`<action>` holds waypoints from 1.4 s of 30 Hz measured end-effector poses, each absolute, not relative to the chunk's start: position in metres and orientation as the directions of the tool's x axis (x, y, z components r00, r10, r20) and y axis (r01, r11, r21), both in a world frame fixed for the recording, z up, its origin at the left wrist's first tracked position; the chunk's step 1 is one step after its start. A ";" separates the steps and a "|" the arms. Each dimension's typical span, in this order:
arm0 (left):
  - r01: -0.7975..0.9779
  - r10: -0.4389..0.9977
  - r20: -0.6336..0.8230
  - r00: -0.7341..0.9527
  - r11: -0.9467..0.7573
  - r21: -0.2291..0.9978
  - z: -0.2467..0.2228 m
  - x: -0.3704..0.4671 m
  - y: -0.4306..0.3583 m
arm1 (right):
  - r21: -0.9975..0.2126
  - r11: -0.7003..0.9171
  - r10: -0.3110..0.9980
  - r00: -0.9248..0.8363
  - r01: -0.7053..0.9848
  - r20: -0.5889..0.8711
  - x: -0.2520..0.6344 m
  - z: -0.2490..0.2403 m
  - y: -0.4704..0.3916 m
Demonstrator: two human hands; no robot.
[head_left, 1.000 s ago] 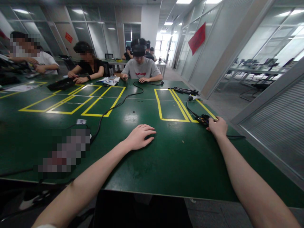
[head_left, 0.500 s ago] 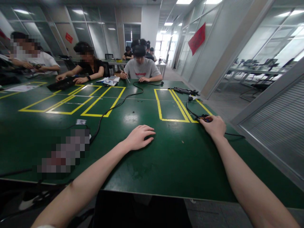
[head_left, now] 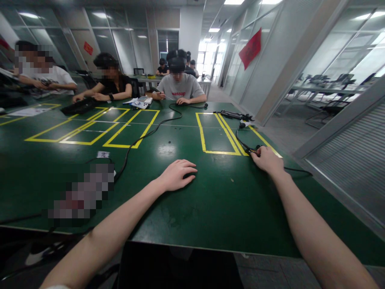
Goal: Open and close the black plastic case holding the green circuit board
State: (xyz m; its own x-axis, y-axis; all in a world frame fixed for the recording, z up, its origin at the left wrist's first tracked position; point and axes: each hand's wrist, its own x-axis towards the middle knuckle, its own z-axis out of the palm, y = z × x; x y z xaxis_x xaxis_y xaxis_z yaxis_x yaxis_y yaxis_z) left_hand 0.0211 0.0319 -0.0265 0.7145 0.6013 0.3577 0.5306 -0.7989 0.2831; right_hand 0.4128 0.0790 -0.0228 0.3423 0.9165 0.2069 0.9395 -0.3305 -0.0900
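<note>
My left hand (head_left: 178, 175) lies palm down on the green table (head_left: 210, 216), its fingers stretched out and holding nothing. Off to the right, the fingers of my right hand (head_left: 269, 161) are closed on a small dark bundle of cables (head_left: 252, 151) by the table's right side. Much of that bundle is hidden by the fingers. A black cable (head_left: 240, 140) runs from it up to a black plug-like end, and another stretch of black cable (head_left: 297, 171) comes out past my wrist toward the table edge.
Yellow tape rectangles (head_left: 203, 140) mark the table. A folded black stand-like object (head_left: 231, 115) lies at the far right. On the left are a blurred-out long object (head_left: 84, 194) and a long black cable (head_left: 129, 148). A co-worker (head_left: 180, 86) sits opposite, others farther left.
My right hand has shifted slightly left and turned over the dark cable bundle, covering more of it. My left hand has stayed in place.
</note>
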 end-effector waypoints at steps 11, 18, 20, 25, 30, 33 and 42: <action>0.538 0.606 0.345 0.717 -0.795 0.279 -0.028 0.021 0.033 | -0.092 -0.321 0.939 0.329 0.943 0.099 0.419 -0.022 0.083; 0.540 0.607 0.346 0.716 -0.795 0.278 -0.028 0.021 0.032 | -0.100 -0.278 0.954 0.287 0.955 0.092 0.420 -0.017 0.080; 0.542 0.608 0.342 0.717 -0.794 0.276 -0.027 0.021 0.032 | -0.110 -0.255 0.959 0.265 0.961 0.100 0.422 -0.017 0.080; 0.541 0.606 0.343 0.718 -0.795 0.275 -0.028 0.021 0.032 | -0.140 -0.255 0.954 0.272 0.957 0.127 0.423 -0.018 0.080; 0.550 0.619 0.312 0.720 -0.784 0.288 -0.028 0.021 0.033 | -0.168 -0.280 0.940 0.306 0.945 0.153 0.416 -0.016 0.078; 0.555 0.626 0.301 0.719 -0.779 0.292 -0.027 0.021 0.032 | -0.176 -0.315 0.917 0.347 0.933 0.198 0.412 -0.012 0.075; 0.551 0.622 0.308 0.720 -0.782 0.290 -0.026 0.021 0.032 | -0.218 -0.404 0.835 0.455 0.888 0.309 0.423 -0.014 0.070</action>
State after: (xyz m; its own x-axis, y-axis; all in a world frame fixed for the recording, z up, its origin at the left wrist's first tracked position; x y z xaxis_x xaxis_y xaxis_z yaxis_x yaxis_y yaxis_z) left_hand 0.0207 0.0317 -0.0256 0.7201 0.6217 0.3080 0.5513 -0.7823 0.2900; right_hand 0.4233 0.0696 -0.0142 0.4553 0.8349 0.3093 0.8885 -0.4037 -0.2181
